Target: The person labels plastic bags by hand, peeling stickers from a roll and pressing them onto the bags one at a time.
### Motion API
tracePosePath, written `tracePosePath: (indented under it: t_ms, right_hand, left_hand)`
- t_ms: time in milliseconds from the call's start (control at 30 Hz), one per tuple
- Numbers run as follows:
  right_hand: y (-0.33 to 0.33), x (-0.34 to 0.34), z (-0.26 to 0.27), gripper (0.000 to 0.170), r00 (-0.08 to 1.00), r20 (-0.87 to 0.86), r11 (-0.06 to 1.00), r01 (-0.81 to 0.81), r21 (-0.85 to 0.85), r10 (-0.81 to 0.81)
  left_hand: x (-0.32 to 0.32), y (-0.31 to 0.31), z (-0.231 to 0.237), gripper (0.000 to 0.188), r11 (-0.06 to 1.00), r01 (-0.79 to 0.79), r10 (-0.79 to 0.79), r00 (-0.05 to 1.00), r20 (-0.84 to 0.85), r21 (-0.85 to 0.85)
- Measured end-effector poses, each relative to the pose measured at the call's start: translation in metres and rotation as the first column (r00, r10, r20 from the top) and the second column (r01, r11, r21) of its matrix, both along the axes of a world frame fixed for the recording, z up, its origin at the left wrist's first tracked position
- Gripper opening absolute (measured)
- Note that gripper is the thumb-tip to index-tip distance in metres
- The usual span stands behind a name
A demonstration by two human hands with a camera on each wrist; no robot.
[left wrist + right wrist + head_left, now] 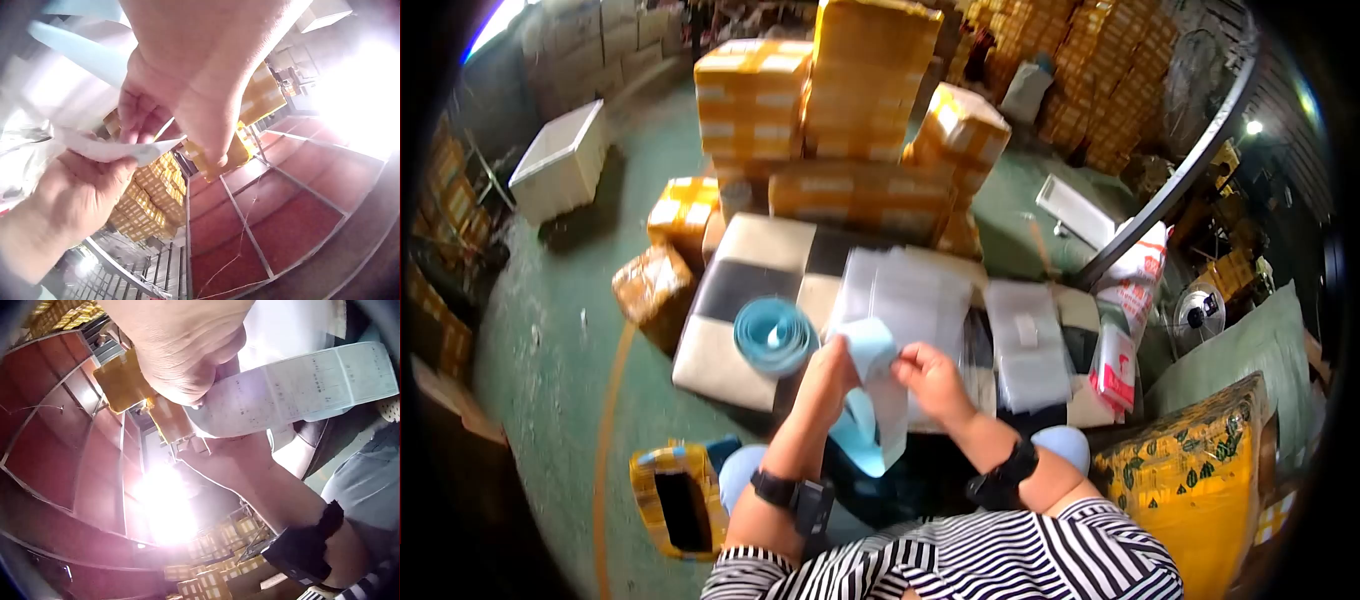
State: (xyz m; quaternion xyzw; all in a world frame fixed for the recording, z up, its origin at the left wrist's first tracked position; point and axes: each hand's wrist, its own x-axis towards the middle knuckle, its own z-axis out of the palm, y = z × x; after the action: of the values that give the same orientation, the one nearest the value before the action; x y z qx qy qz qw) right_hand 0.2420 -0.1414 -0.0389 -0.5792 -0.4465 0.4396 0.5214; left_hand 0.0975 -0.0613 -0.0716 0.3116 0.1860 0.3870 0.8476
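Observation:
A strip of printed labels [300,384] on light-blue backing stretches between my two hands above the table. In the head view, my left hand [828,378] grips it at its left side, and the loose length of strip [862,440] hangs in a loop below. My right hand [938,382] pinches the strip's right side; in the left wrist view its thumb lies on top of the paper [100,149]. On the table, left of my left hand, lies a coiled blue label roll [772,338]. Stacked clear plastic bags [910,295] lie just beyond both hands.
The checkered padded table [730,370] carries another stack of plastic bags [1030,350] to the right. Taped cartons [860,90] rise behind it. A metal pole [1180,160] slants at the right, near a yellow wrapped parcel [1190,480]. A white foam box [560,165] stands far left.

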Motion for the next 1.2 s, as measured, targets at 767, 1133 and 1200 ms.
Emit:
tracePosePath:
  t_ms: [767, 1133, 1200]
  right_hand:
    - [-0.004, -0.007, 0.038, 0.019, 0.836, 0.548, 0.978, -0.093, 0.188, -0.026]
    - [-0.006, -0.014, 0.04, 0.017, 0.767, 0.628, 0.967, -0.037, 0.25, -0.133]
    - [-0.005, -0.01, 0.035, 0.018, 0.796, 0.599, 0.974, -0.062, 0.216, -0.082]
  left_hand:
    - [0.004, -0.004, 0.008, 0.043, 0.956, 0.133, 0.009, 0.88, -0.475, 0.263]
    - [0.014, -0.011, -0.003, 0.034, 0.957, -0.008, 0.107, 0.939, -0.327, 0.291]
    - [0.012, -0.009, -0.004, 0.034, 0.96, 0.016, 0.082, 0.938, -0.337, 0.278]
